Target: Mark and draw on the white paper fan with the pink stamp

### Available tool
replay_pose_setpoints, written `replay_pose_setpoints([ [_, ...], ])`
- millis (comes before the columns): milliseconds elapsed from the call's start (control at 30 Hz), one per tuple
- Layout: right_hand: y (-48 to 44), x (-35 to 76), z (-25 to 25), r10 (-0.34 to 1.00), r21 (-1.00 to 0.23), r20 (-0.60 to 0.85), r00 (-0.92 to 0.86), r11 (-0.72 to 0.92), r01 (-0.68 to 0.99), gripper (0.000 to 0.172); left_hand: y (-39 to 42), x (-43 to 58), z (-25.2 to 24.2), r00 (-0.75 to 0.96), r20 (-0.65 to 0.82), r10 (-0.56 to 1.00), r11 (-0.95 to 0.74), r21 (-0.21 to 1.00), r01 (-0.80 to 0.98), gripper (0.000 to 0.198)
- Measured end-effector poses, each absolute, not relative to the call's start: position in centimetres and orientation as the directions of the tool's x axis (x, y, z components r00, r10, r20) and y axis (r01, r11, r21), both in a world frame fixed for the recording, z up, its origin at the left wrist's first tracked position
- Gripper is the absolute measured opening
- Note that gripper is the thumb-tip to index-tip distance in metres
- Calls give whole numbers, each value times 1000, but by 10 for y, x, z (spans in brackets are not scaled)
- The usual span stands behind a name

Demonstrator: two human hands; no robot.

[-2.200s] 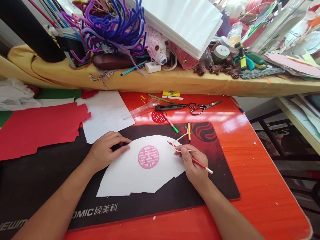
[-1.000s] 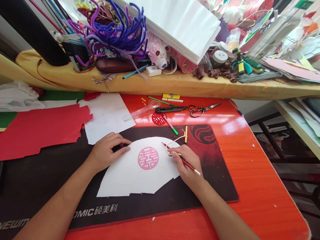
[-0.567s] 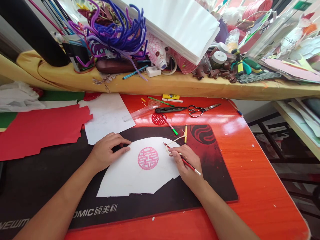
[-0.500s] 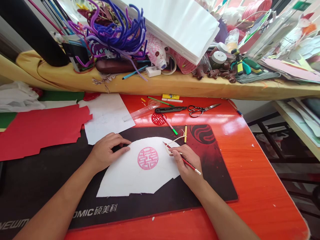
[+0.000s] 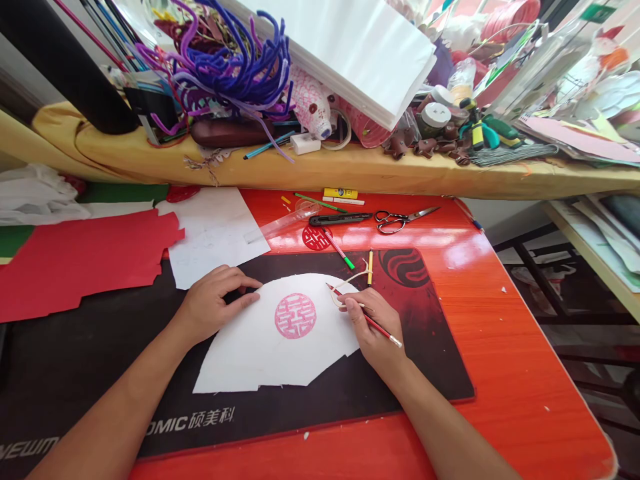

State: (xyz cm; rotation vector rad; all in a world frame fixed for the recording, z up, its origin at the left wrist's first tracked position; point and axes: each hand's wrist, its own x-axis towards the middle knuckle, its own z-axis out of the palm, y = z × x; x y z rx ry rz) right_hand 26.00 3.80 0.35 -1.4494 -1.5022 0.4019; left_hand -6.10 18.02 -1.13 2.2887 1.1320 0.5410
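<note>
Glossy red table [image 5: 530, 373], scissors [image 5: 407, 217] and yellow tube [image 5: 341, 193], black mat [image 5: 345, 393] bearing white fan-shaped paper [image 5: 255, 360]

- The fan-shaped sheet [image 5: 235, 363] before you: white, with a blocky round pink motif [image 5: 295, 316].
- Your pencil [image 5: 384, 331], at the sheet's right: red, whitish end; the cord [image 5: 352, 275] there: cream.
- The mat [image 5: 300, 412] under the sheet: black, red-edged, with pale lettering [image 5: 210, 419] and a red-and-black swirl [image 5: 404, 268].
- The bench [image 5: 525, 360] below the sheet: orange-red.
- Left of the sheet, the notched paper [image 5: 90, 260]: plain red.
- Beyond the sheet, you have a pink pen [image 5: 338, 248] with green cap, a yellow pen [image 5: 370, 263], a red openwork disc [image 5: 315, 238].
</note>
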Motion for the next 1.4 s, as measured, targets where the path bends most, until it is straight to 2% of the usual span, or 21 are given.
replay_pose_setpoints([
  [200, 37, 260, 3, 906, -789, 379, 190, 209, 577, 27, 180, -61, -12, 576, 126, 808, -522, 607, 599, 33],
  [533, 37, 260, 2, 902, -790, 391, 185, 226, 570, 23, 180, -62, -11, 573, 119, 811, -512, 620, 595, 33],
  [767, 38, 261, 4, 904, -781, 389, 178, 221, 584, 28, 180, -61, -11, 574, 125, 809, -516, 619, 592, 32],
  [1200, 38, 261, 8, 910, -784, 404, 97, 289, 550, 28, 180, -62, -11, 578, 121, 807, -516, 619, 591, 32],
  [1400, 35, 262, 9, 905, -818, 390, 170, 256, 516, 28, 180, -61, -10, 574, 115, 810, -509, 623, 594, 32],
])
